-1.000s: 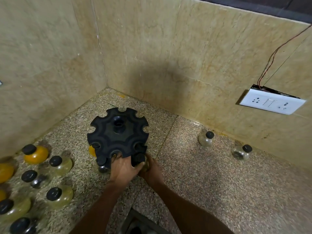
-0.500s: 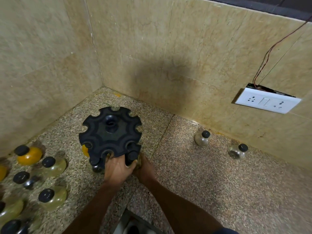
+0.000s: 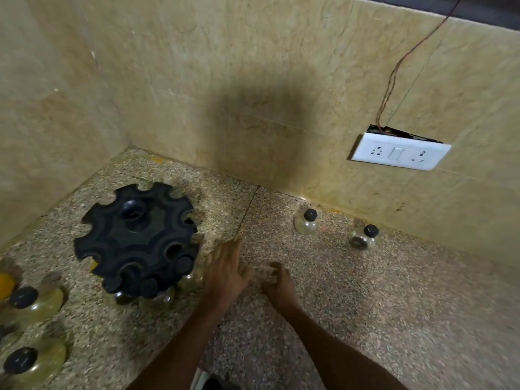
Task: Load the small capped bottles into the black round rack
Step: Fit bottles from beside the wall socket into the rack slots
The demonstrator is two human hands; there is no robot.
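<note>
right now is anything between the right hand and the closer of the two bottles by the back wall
Nothing visible. The right hand is empty, fingers loosely curled, and only bare speckled floor lies between it and the nearer capped bottle. The second bottle stands off to the right, clear of that path.

Both forearms reach forward from the bottom edge, bare, roughly parallel and angled slightly left. Left hand (image 3: 225, 273) – palm down, fingers spread and extended forward, holding nothing. Right hand (image 3: 280, 284) just beside it – lower and nearer, fingers curled loosely inward, thumb side up, nothing gripped. The hands are apart and not touching. Motion blur on both, so finger detail is soft.
</note>
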